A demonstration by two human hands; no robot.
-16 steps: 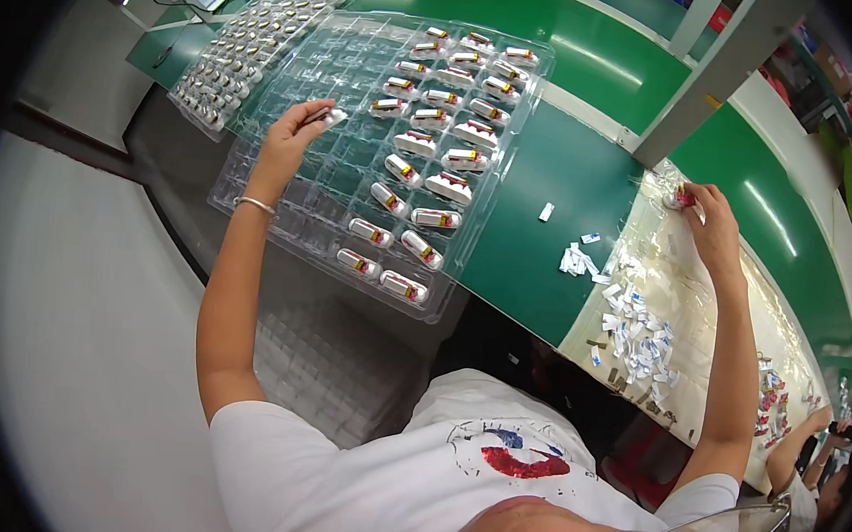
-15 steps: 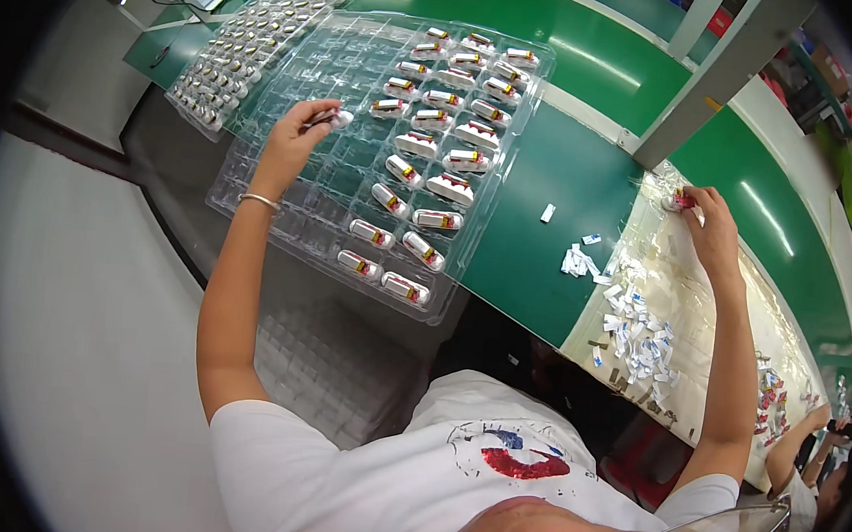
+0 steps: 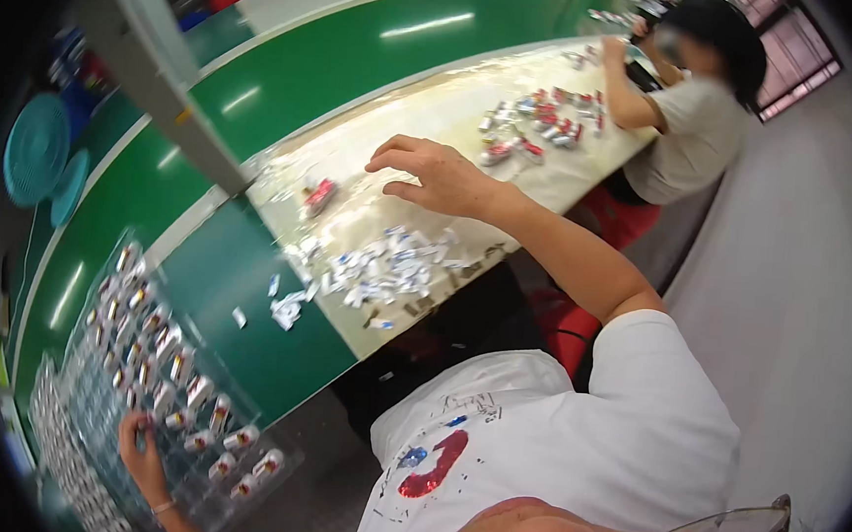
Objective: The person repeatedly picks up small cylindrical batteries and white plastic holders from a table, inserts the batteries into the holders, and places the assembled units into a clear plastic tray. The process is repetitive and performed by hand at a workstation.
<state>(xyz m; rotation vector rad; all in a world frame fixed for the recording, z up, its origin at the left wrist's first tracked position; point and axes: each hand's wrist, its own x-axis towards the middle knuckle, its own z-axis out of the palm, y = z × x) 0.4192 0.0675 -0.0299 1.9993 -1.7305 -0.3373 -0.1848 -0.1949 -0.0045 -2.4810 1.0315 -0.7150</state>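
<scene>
My left hand (image 3: 141, 452) rests at the lower left on a clear blister tray (image 3: 278, 473), fingertips curled onto one of its cells. Several small red-and-white pieces (image 3: 208, 414) fill the tray's near rows. What the fingers hold is too small to tell. My right hand (image 3: 434, 175) hovers with spread fingers over the pale tabletop (image 3: 436, 118), holding nothing. A single red-and-white piece (image 3: 320, 195) lies just left of it. A heap of small white-and-blue packets (image 3: 386, 268) lies below the hand, toward the table's near edge.
A green belt (image 3: 290, 88) runs behind the pale tabletop, crossed by a grey post (image 3: 167, 80). Round teal things (image 3: 37, 150) sit at the far left. A co-worker (image 3: 698, 117) sits at the upper right beside more red-and-white pieces (image 3: 544, 126).
The view has swung to the right, so the tray now sits at the lower left. My right hand went from pinched to spread fingers. My left hand stays on the tray.
</scene>
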